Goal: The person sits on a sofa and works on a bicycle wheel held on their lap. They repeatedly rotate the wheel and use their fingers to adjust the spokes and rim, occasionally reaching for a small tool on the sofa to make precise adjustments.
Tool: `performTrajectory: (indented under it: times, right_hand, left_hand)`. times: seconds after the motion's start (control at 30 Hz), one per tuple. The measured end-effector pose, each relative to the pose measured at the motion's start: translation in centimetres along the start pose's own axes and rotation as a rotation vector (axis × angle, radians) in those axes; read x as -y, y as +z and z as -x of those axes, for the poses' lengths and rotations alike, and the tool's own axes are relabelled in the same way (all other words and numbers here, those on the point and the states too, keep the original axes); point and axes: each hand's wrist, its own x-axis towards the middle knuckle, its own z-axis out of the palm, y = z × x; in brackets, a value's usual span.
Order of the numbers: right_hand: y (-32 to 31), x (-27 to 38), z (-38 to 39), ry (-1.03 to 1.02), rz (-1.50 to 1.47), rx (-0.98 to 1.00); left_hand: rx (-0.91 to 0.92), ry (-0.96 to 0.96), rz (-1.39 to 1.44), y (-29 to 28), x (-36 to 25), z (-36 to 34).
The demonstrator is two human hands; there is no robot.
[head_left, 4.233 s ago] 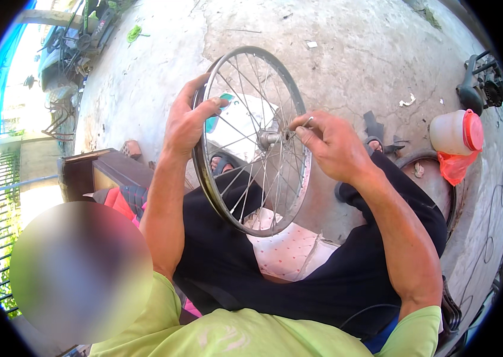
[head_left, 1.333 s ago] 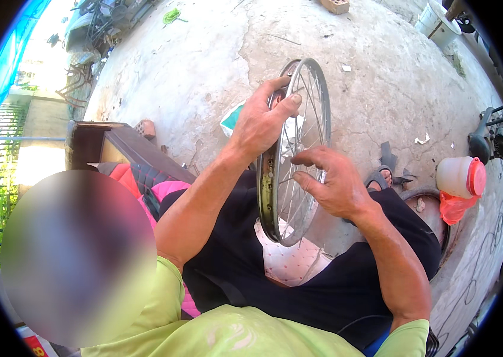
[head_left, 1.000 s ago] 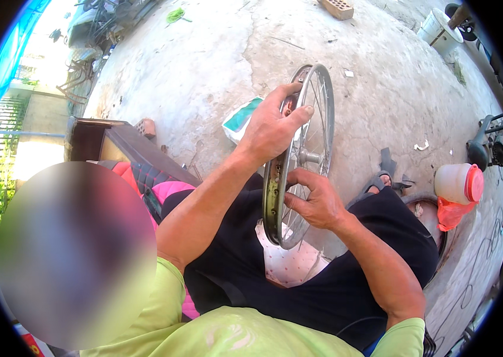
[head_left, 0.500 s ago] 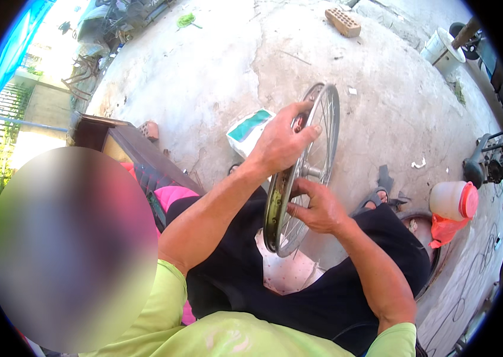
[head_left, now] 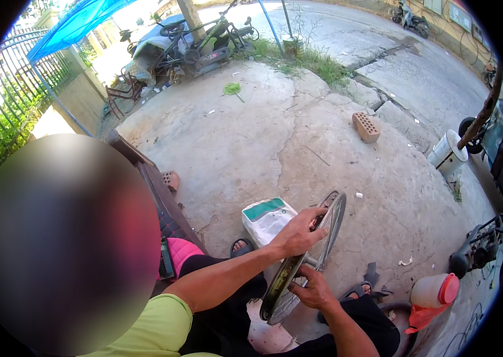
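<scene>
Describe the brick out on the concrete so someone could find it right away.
Start at the cracked concrete yard and follow its right side toward the white bucket. The brick lies alone just left of that bucket. It is reddish, rectangular, with rows of small holes in its top face.

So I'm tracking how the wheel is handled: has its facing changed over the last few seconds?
Yes. The wheel was broadside earlier; now it is nearly edge-on, still over the lap, gripped by left hand and right hand.

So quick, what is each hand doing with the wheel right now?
Left hand: closed over the top rim of the bicycle wheel, holding it.
Right hand: fingers at the wheel's hub, gripping there; what exactly it pinches cannot be told.
</scene>
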Motion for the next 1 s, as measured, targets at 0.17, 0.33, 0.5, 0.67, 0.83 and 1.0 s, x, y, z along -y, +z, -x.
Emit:
performTrajectory:
  times: [0.17,0.33,0.5,0.67,0.83,1.0]
  right_hand:
    - [-0.2,-2.2,-0.2,-0.204,0.068,-0.029]
    - [-0.1,-2.1,-0.4,-0.185,0.089,-0.010]
    - [0.2,-1.7,0.2,-0.021,0.008,-0.016]
    - [0.0,-2.1,-0.4,-0.234,0.057,-0.019]
    - [-0.1,-1.3,0.1,-0.032,0.024,0.008]
    - [0.2,-2.6,0.0,-0.133,0.031,-0.021]
  left_hand:
    - [0.010,-0.044,0.016,0.1,-0.6,-0.1]
    - [0.006,-0.018,-0.012,0.1,-0.1,-0.1]
    - [0.004,0.012,-0.023,0.2,0.0,0.0]
    - [-0.004,0.004,-0.021,0.1,-0.2,0.0]
    - [-0.001,-0.001,-0.017,0.1,-0.1,0.0]
    - [-0.015,0.023,-0.021,0.4,0.3,0.1]
